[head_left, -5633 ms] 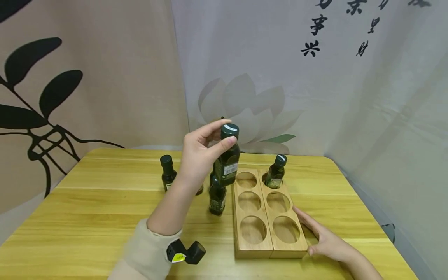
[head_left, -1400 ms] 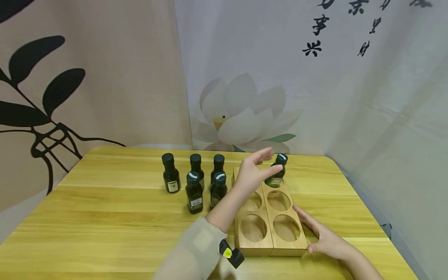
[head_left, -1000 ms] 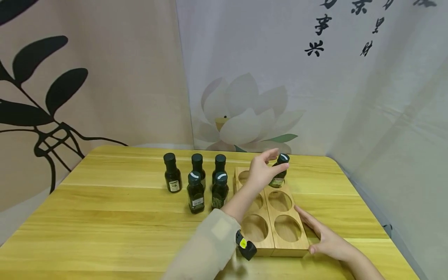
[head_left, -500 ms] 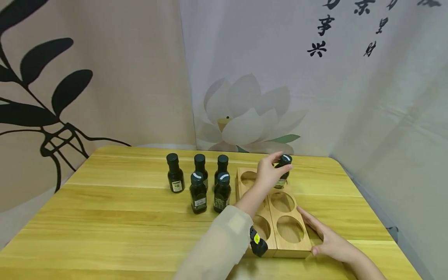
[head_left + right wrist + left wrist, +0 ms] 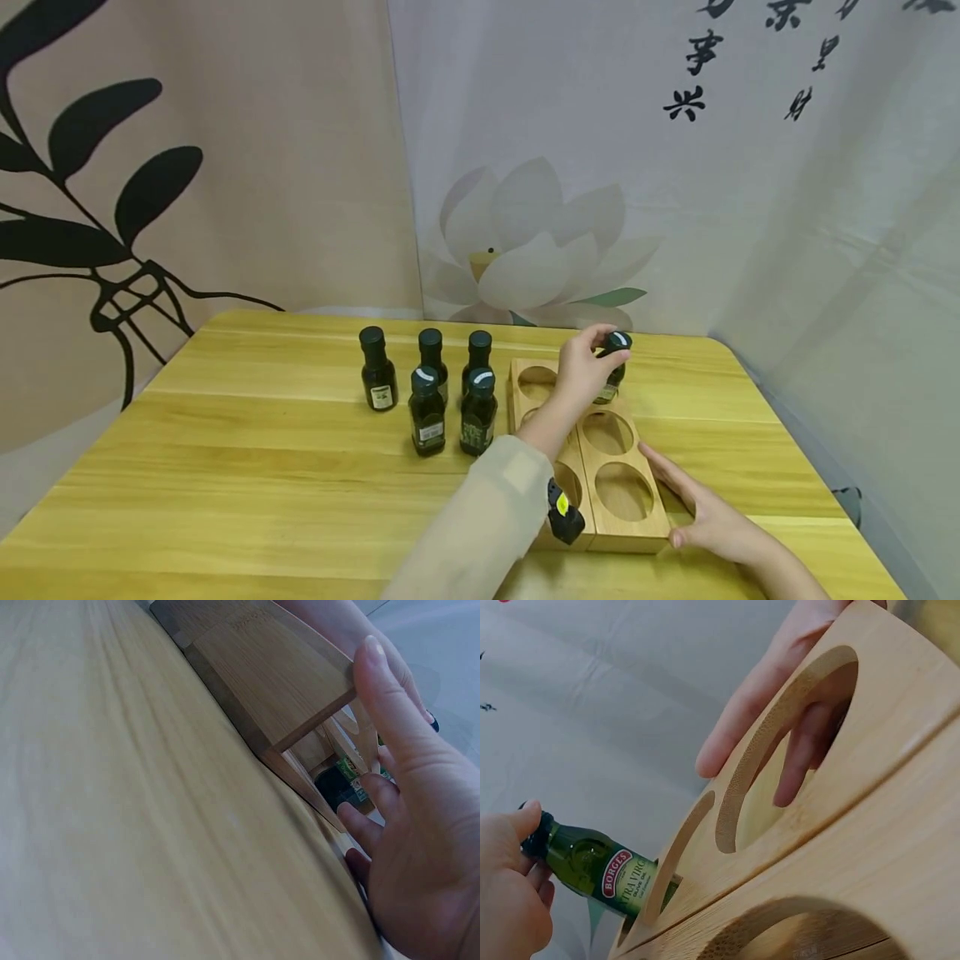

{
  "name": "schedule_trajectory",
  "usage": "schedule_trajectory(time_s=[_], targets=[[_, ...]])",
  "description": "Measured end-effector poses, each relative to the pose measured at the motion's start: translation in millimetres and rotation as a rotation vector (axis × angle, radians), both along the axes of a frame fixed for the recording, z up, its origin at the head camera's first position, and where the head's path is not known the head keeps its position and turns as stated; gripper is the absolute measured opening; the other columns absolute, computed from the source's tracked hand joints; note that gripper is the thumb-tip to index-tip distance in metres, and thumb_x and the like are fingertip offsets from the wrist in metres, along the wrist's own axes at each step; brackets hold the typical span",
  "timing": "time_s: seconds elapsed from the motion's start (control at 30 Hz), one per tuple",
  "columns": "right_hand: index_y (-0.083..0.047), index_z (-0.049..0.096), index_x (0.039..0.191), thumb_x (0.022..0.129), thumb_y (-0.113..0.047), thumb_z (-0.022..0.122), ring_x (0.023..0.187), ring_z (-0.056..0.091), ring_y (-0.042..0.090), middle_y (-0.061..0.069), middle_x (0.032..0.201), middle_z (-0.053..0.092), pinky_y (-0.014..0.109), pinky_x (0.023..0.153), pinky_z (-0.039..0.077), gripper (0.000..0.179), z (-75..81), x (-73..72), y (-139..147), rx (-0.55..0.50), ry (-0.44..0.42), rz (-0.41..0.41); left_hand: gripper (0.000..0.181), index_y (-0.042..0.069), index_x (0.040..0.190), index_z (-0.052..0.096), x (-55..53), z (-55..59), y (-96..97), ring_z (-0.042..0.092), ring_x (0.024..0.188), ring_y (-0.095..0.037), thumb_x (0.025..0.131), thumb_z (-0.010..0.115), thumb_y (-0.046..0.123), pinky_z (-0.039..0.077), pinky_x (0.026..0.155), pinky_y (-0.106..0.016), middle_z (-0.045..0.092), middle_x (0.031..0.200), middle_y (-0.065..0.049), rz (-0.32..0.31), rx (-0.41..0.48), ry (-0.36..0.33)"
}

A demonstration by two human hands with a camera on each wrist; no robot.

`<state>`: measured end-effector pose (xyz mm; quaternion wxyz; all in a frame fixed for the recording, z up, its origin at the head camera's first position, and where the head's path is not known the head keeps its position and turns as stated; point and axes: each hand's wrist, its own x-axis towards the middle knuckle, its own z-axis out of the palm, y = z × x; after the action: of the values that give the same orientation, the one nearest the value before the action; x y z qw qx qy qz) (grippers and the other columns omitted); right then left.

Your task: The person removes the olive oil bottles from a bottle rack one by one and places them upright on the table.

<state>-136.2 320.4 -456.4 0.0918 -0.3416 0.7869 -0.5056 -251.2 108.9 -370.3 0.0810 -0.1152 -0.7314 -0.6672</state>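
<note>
My left hand [image 5: 581, 367] pinches the dark cap of a small green olive oil bottle [image 5: 615, 379] standing in the far right hole of a wooden bottle rack [image 5: 630, 537]. The left wrist view shows this bottle's [image 5: 604, 870] Borges label, its lower end inside the hole and the bottle leaning in that view. My right hand [image 5: 708, 521] holds the rack's right side, thumb at the near corner. In the right wrist view, the right hand's [image 5: 431, 840] fingers reach into the rack's open side. My left forearm covers part of the rack's left row.
Several similar dark bottles [image 5: 429, 425] stand upright left of the rack, the leftmost bottle [image 5: 378, 383] a little apart. All stand on a wooden table [image 5: 247, 467]. A printed cloth backdrop [image 5: 300, 167] hangs behind the table's far edge.
Earlier my left hand held another bottle raised; that one now stands in the left group. The hand has moved right and its fingers have closed on the racked bottle's cap. The right hand stays put.
</note>
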Motion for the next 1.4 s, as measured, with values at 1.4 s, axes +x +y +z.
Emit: schedule_trajectory(time_s=[1.4], targets=[[-0.014,0.015,0.155,0.088,-0.055,0.06,0.135,0.025,0.004,0.009,0.158,0.017,0.02,0.102,0.023,0.091,-5.9,-1.5,3.9,0.026,0.018,-0.006,0.033,0.005,0.111,0.07,27.3,67.7,-35.0,0.057,0.09,-0.008,0.08,0.079,0.01,0.051,0.075,-0.021,0.065,0.099,-0.001,-0.004,0.136,0.257]])
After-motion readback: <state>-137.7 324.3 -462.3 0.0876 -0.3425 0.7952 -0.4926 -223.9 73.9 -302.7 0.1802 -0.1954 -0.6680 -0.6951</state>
